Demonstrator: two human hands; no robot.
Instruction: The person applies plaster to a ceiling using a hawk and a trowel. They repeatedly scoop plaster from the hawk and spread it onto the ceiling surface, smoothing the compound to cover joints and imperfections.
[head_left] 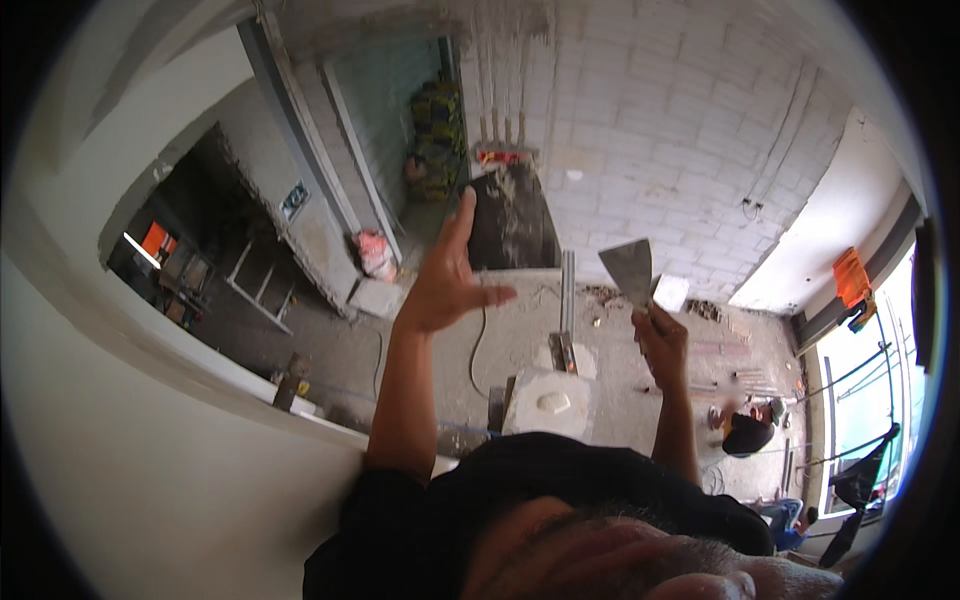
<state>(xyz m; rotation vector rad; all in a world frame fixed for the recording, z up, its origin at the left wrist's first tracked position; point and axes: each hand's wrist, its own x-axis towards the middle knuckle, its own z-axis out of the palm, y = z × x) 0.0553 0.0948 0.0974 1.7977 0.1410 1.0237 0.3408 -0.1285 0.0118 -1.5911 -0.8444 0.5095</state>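
My right hand (663, 345) is wrapped round the handle of a putty knife (630, 268), held upright with its wide, flared metal blade at the top. My left hand (447, 275) is raised with fingers stretched up and thumb spread to the right, holding nothing that I can see. In the picture its fingertips overlap the left edge of a dark board (515, 225) smeared with pale plaster; whether they touch cannot be told. Between my arms, lower down, is a whitish surface (525, 405) with a pale lump (553, 402) on it.
A long metal straightedge (568, 290) stands beyond the whitish surface. A cable (474, 350) curls over the dusty floor. A block wall (660, 150) rises ahead, and a smooth pale wall (120, 400) is close at left. Another person (750, 435) is below right, near pipes (755, 383).
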